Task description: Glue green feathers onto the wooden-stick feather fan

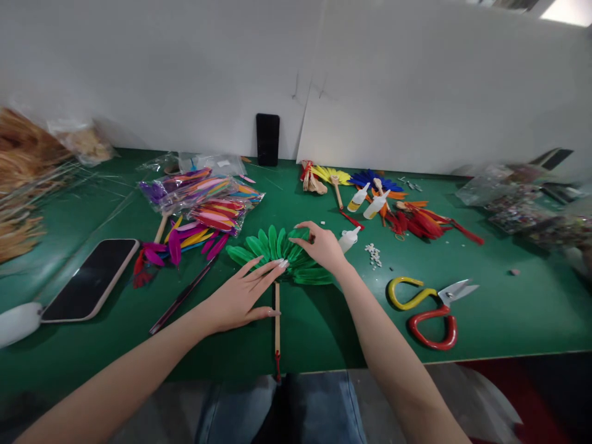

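A fan of green feathers [259,245] lies on the table in front of me, its wooden handle [277,330] pointing toward me with a red cord at the end. Stretched out over the base of the feathers is my left hand [234,301], its fingertips resting on the fan and its thumb touching the handle. My right hand [324,248] pinches a green feather [300,234] at the fan's upper right side between thumb and forefinger. A small white glue bottle [349,239] lies just behind my right hand, partly hidden by it.
Right of the fan lie white beads [374,255] and red-and-yellow scissors [444,308]. Colourful bagged feathers [203,197], tweezers [182,298] and a phone [90,280] are at left. Farther back stand glue bottles [359,197] near a yellow fan [332,174] and a dark phone [267,139].
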### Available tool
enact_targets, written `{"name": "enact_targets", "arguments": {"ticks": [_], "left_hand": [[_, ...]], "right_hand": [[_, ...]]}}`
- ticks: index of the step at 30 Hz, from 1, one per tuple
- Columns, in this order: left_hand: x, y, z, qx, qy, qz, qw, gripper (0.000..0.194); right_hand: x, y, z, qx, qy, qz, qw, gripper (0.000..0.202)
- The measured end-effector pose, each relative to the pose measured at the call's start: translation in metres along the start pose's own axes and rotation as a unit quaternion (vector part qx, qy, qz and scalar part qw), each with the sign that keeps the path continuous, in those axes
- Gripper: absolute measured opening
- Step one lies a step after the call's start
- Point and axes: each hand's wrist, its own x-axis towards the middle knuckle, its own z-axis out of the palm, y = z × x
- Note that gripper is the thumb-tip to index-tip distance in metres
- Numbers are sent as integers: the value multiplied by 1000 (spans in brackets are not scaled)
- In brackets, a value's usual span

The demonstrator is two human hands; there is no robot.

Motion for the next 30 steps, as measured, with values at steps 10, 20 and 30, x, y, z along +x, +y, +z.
{"name": "enact_targets", "arguments": {"ticks": [10, 20, 30], "left_hand": [[1, 2, 0, 20, 7, 11, 1000, 79], [1, 3, -2, -3, -6, 6, 1000, 80], [1, 3, -2, -27, 1, 1, 1000, 80]], "right_hand": [[1, 2, -3, -82, -26, 19, 996, 46], [2, 7, -5, -110, 2, 24, 994, 26], [1, 6, -4, -87, 49, 10, 995, 28]]}}
